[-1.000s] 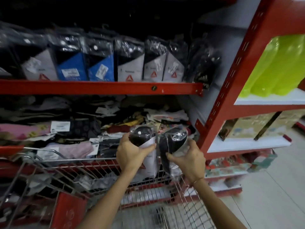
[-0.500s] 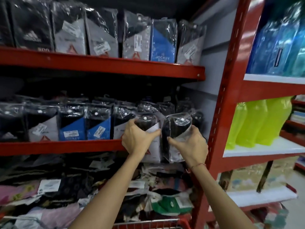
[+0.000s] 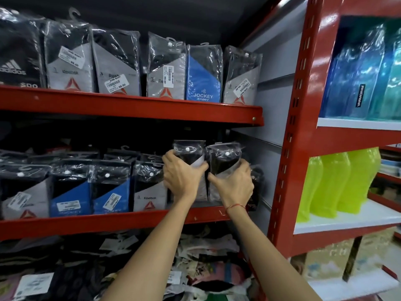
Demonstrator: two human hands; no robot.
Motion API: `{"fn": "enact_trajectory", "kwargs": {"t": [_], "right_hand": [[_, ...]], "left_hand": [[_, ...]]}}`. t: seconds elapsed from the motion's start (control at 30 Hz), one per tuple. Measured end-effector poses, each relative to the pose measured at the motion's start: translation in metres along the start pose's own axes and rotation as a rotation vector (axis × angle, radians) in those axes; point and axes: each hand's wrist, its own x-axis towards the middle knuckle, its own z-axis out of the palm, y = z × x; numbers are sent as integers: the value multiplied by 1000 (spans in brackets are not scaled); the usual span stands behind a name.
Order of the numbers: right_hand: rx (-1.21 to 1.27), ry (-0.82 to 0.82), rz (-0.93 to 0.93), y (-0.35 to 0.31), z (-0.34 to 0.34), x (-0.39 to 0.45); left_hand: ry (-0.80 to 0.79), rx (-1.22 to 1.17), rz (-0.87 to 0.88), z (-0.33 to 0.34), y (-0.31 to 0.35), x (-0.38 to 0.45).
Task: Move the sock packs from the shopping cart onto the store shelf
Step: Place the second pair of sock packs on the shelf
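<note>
My left hand grips a sock pack in clear plastic, black with a grey-white card. Beside it, my right hand grips a second black sock pack. Both packs stand upright at the right end of the middle red shelf, just right of a row of Reebok and Jockey packs. Their lower ends are hidden by my hands. The shopping cart is out of view.
The upper red shelf carries more sock packs. Loose folded clothing is piled on the shelf below. A red upright post bounds the bay on the right; beyond it stand green bottles and blue bottles.
Both hands have lifted the two packs from above the cart up to the middle shelf. The view has tilted up, so the cart has dropped out of sight.
</note>
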Motion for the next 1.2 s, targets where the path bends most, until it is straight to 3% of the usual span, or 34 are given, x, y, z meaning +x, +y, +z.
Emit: {"fn": "enact_trajectory", "kwargs": {"t": [0.3, 0.53, 1.07, 1.2], "right_hand": [[109, -61, 54, 36, 41, -1], [57, -148, 48, 46, 41, -3], [-115, -332, -1, 47, 25, -10], [-142, -333, -45, 45, 19, -14]], "left_hand": [[-9, 154, 169, 23, -29, -10], [-92, 340, 258, 20, -32, -15], [-199, 426, 247, 27, -35, -18], [-302, 480, 256, 20, -33, -23]]}}
